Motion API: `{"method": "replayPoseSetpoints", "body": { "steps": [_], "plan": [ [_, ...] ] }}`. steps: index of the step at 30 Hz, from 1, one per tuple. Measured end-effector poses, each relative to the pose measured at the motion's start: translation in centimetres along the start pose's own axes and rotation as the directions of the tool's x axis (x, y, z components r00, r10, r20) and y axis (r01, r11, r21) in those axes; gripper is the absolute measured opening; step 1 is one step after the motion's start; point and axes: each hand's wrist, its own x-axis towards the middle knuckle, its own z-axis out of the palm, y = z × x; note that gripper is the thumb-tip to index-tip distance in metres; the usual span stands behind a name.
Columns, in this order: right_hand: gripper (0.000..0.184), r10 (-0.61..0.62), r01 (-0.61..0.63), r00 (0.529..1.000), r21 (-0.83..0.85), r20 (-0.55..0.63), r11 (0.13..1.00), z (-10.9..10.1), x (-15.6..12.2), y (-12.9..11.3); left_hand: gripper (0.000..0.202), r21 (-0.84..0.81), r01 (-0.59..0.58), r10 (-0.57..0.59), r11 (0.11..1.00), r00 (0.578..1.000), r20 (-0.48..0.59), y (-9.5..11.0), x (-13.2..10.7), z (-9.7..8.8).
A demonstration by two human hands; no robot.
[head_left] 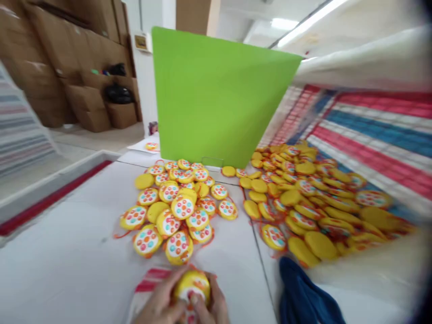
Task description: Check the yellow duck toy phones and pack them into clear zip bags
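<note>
Both hands are on one yellow disc toy (192,284) at the table's (67,261) near edge: left hand (158,303) curled round its left side, right hand (211,306) gripping the right, thumb on its face. Just beyond sits a pile of dotted discs (175,207); a bigger heap (313,202) lies right, a green board (216,94) behind.

Open surface (67,261) stretches wide to the left of both hands, nothing lying there. Straight ahead, a pile of yellow discs (175,207) blocks the way, with a bigger heap (310,202) spreading right. A narrow bare lane runs between them. Behind stands a green board (216,99); blue cloth (303,297) crowds the near right.
</note>
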Motion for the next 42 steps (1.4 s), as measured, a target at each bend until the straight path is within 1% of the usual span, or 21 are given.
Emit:
{"method": "replayPoseSetpoints", "body": {
  "steps": [2,4,6,8,11,14,17,19,21,25,28,30,33,34,35,37,38,39,40,41,42],
  "plan": [
    [0.041,-0.097,0.095,0.995,-0.137,-0.014,0.986,-2.4,1.6,0.6,0.054,-0.092,-0.032,0.024,0.995,0.996,-0.09,1.7,2.3,-1.3],
    [0.035,-0.168,0.134,0.983,-0.347,-0.07,0.928,-5.9,3.6,1.1,0.061,-0.226,-0.067,0.021,0.972,0.979,-0.202,3.8,4.9,-2.5],
    [0.033,-0.27,0.13,0.949,-0.576,-0.164,0.807,-10.0,5.9,1.6,0.06,-0.367,-0.149,0.037,0.918,0.954,-0.296,5.7,7.1,-3.6],
    [0.033,-0.381,0.109,0.905,-0.76,-0.191,0.641,-14.0,8.3,2.1,0.054,-0.458,-0.218,0.046,0.862,0.933,-0.357,6.6,8.6,-4.5],
    [0.039,-0.424,0.053,0.875,-0.826,-0.232,0.562,-18.6,11.8,2.7,0.046,-0.505,-0.256,0.056,0.824,0.924,-0.378,5.6,9.9,-5.3],
    [0.048,-0.406,0.021,0.883,-0.846,-0.234,0.533,-20.7,14.7,2.9,0.046,-0.428,-0.256,0.089,0.867,0.924,-0.372,3.8,9.8,-5.5],
    [0.055,-0.352,-0.031,0.901,-0.848,-0.252,0.528,-20.5,16.8,2.8,0.052,-0.276,-0.215,0.098,0.937,0.918,-0.385,3.2,8.5,-4.9],
    [0.06,-0.309,-0.067,0.91,-0.834,-0.276,0.548,-19.8,17.6,2.5,0.055,-0.24,-0.17,0.078,0.956,0.933,-0.353,3.3,7.3,-4.2],
    [0.064,-0.267,-0.076,0.922,-0.808,-0.28,0.584,-19.1,17.8,2.0,0.056,-0.244,-0.094,0.02,0.965,0.956,-0.291,3.1,6.1,-3.2],
    [0.07,-0.177,-0.036,0.957,-0.695,-0.232,0.718,-18.5,16.5,1.6,0.053,-0.303,0.061,-0.104,0.951,0.986,-0.13,1.3,4.3,-0.3],
    [0.07,-0.123,-0.003,0.974,-0.559,-0.188,0.829,-17.6,14.2,1.7,0.049,-0.348,0.128,-0.128,0.929,0.992,0.024,-0.2,3.8,2.7],
    [0.065,-0.098,0.03,0.986,-0.436,-0.134,0.9,-15.6,12.1,1.4,0.051,-0.35,0.173,-0.146,0.921,0.984,0.104,-0.8,3.9,4.8],
    [0.06,-0.095,0.086,0.995,-0.227,-0.032,0.97,-10.7,8.0,0.2,0.057,-0.403,0.291,-0.206,0.867,0.948,0.242,-0.7,4.5,7.2],
    [0.058,-0.135,0.118,0.99,-0.272,-0.045,0.955,-8.8,6.6,-0.5,0.056,-0.446,0.316,-0.2,0.838,0.937,0.287,-0.5,4.7,7.6],
    [0.056,-0.208,0.195,0.978,-0.341,-0.001,0.919,-7.2,5.4,-1.3,0.052,-0.49,0.323,-0.18,0.81,0.931,0.316,-0.2,4.8,7.8],
    [0.06,-0.38,0.414,0.91,-0.411,0.166,0.812,-5.0,3.5,-2.7,0.043,-0.559,0.304,-0.133,0.771,0.936,0.326,0.3,4.9,7.6],
    [0.058,-0.442,0.48,0.877,-0.42,0.19,0.77,-4.5,2.8,-3.3,0.04,-0.569,0.295,-0.132,0.767,0.941,0.31,0.6,4.9,7.3],
    [0.054,-0.476,0.493,0.866,-0.425,0.155,0.759,-4.4,2.4,-3.8,0.04,-0.56,0.298,-0.152,0.773,0.944,0.293,0.9,4.8,6.9],
    [0.046,-0.47,0.451,0.88,-0.424,0.066,0.785,-4.7,2.2,-4.0,0.04,-0.539,0.308,-0.18,0.784,0.944,0.278,1.1,4.7,6.5],
    [0.039,-0.418,0.367,0.907,-0.398,-0.045,0.84,-5.2,2.0,-3.9,0.042,-0.515,0.317,-0.203,0.796,0.943,0.265,1.3,4.5,6.1],
    [0.033,-0.324,0.264,0.937,-0.337,-0.135,0.904,-5.8,1.8,-3.7,0.043,-0.492,0.318,-0.22,0.81,0.944,0.248,1.4,4.4,5.7]
  ]
}}
